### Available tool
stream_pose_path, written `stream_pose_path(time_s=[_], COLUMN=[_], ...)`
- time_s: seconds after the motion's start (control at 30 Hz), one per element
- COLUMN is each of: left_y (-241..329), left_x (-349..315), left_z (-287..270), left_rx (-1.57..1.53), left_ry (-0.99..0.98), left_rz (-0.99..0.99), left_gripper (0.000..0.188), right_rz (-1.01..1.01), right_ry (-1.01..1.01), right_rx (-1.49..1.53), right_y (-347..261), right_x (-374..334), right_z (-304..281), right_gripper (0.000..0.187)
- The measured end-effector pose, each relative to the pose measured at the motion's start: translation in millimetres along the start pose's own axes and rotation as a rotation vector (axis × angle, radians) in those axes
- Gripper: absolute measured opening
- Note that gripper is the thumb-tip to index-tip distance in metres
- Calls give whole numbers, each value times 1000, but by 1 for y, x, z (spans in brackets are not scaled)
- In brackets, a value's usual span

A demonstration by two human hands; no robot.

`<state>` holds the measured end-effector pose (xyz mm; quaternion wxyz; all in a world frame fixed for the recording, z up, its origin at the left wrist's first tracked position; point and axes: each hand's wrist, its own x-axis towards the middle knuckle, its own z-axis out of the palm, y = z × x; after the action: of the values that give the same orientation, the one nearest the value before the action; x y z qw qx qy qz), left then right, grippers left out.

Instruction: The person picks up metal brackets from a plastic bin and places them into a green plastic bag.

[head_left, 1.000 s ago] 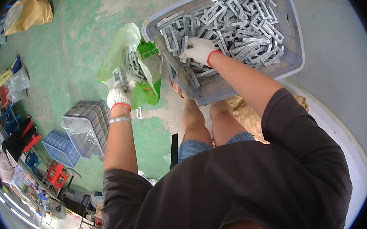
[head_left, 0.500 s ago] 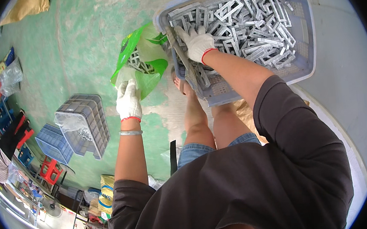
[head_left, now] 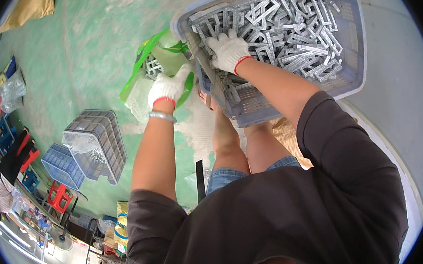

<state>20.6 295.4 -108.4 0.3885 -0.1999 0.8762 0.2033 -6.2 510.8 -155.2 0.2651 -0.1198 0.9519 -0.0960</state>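
Note:
My right hand (head_left: pixel 230 54), in a white knit glove with a red cuff, lies with fingers spread on silver metal rectangular frames (head_left: pixel 292 49). These fill a grey plastic basket (head_left: pixel 361 63), heaped toward its far and right sides. Beside the basket's left end stands a translucent green-and-clear plastic bag (head_left: pixel 140 95), its mouth open, with similar metal frames (head_left: pixel 152 66) inside. My left hand (head_left: pixel 167 88), gloved the same way, is over the bag's near edge. Its thumb stretches out toward the basket; the other fingertips are partly hidden at the bag's mouth.
On the green floor (head_left: pixel 88 42) to the left stand a grey crate (head_left: pixel 106 141) holding a plastic bag and small metal bits, and a blue crate (head_left: pixel 62 162). A red stool (head_left: pixel 59 196) and cluttered shelves line the left edge. A grey surface (head_left: pixel 392 66) lies right of the basket.
My left hand has moved up and right from the bag's left side to over its near edge, and the bag has shifted slightly left. My right hand has barely moved.

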Motion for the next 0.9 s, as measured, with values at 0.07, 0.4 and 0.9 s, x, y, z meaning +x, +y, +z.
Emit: stream_pose_path(time_s=[0.07, 0.4, 0.9], left_y=[-10, -78, -104], left_x=[13, -114, -177], left_z=[17, -8, 0], left_rx=[81, 497, 199], left_ry=[-64, 47, -20], left_rz=[136, 646, 544], left_gripper=[45, 9, 8], right_rz=[68, 340, 519], right_ry=[-69, -31, -138], right_rx=[20, 364, 1398], right_y=[-10, 4, 76], right_x=[-1, 6, -69], right_z=[-10, -2, -64], right_gripper=[52, 43, 33])
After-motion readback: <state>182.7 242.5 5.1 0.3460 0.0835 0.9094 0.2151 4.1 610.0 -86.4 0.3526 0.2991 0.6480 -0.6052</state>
